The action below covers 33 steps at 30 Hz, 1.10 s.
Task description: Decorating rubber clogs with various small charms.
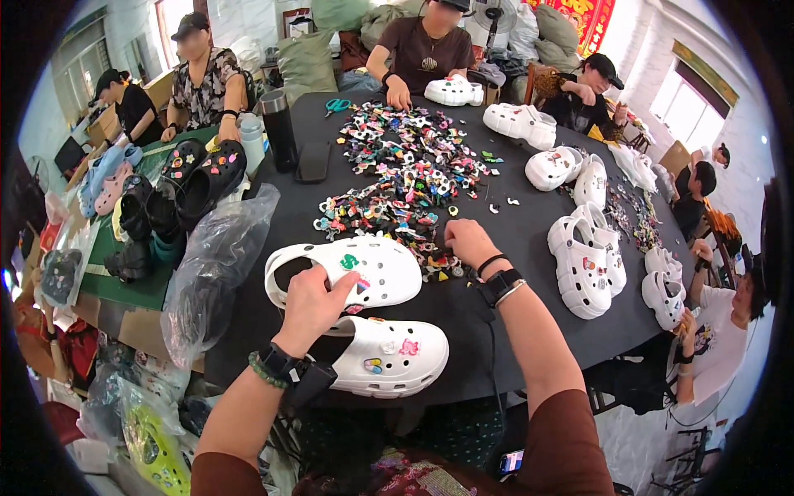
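My left hand (313,307) grips a white clog (389,269) by its heel opening, thumb over the upper. Green and pastel charms sit in that clog's holes. A second white clog (413,364) lies just nearer to me, with a pink charm and a pill-shaped one on it. At the near edge of a big heap of small colourful shoe charms (405,157), my right hand (471,244) has its fingers bent together. Whatever lies between those fingertips is hidden.
More white clogs (579,264) stand along the right of the dark table (513,223). A black tumbler (279,132), a phone (313,163) and teal scissors (337,106) lie at the far left. Plastic bags (219,264) hang over the left edge. Several people sit around.
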Tool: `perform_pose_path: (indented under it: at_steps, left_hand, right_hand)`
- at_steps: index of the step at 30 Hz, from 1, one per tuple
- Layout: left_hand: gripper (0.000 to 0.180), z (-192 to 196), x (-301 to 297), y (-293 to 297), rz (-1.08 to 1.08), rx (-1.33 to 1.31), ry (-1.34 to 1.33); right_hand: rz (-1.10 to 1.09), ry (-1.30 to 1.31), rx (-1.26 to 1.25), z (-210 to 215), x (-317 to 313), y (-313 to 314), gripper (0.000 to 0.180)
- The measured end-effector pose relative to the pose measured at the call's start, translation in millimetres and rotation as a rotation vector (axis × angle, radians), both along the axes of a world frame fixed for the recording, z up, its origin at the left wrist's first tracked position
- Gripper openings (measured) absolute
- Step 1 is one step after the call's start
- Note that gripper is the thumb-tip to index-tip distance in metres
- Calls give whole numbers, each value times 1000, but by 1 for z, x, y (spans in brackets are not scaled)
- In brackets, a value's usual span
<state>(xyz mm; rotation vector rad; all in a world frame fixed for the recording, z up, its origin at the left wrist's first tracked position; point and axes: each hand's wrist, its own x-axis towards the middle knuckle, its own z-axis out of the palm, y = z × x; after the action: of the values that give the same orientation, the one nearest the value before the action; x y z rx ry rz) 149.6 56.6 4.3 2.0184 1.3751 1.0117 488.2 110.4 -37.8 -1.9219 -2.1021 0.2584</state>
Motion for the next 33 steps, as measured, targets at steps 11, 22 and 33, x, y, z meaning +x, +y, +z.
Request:
perform_pose_path:
  at_steps: [11, 22, 33]
  left_hand:
    - [49, 0, 0, -1, 23, -5, 27]
    - [45, 2, 0, -2, 2, 34, 66]
    - [48, -2, -2, 0, 2, 37, 0]
  right_hand:
    - [-29, 78, 57, 4, -25, 17, 27]
    - [-138, 162, 81, -3, -8, 4, 13]
    - [-184, 1481, -226, 43, -9, -53, 20]
